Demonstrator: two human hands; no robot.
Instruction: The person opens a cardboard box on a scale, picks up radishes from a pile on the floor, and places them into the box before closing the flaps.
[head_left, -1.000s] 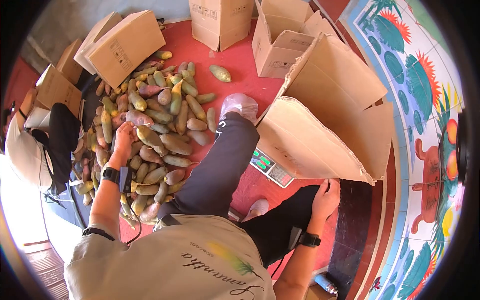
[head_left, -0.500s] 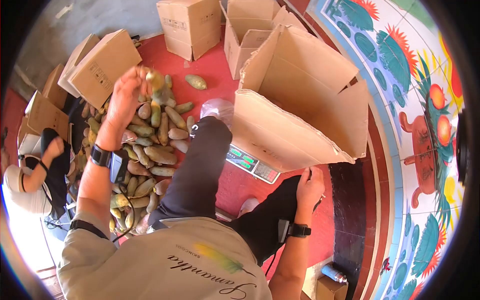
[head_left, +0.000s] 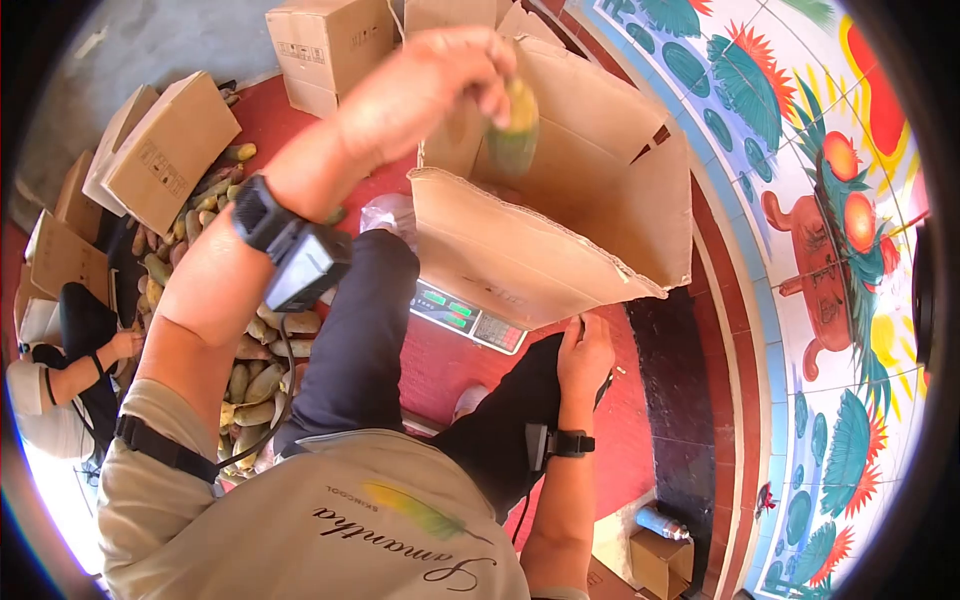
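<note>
"Left hand (head_left: 430, 85): condition?"

"Fingertips pinched together on the yellow upper end of one elongated green-and-yellow vegetable (head_left: 516, 125). It hangs just below them, blurred, in line with the mouth of a large brown cardboard carton (head_left: 520, 250). Whether above or inside it is not determinable."

"Handling?"

"Judged stiff, and light enough for one hand; skin probably smooth and liable to bruise. Recommended hold: around the thick middle, not the tip."

"Right hand (head_left: 585, 358)?"

"Fingers bent, just beside the carton's near lower edge. Contents, if any, not determinable."

"Farther out?"

"Pale electronic scale (head_left: 497, 333) with green lit digits, just left of the right hand, projecting from beneath the carton. Heap of elongated green and brownish vegetables (head_left: 255, 385), well left of the right hand, past the wearer's leg."
</note>
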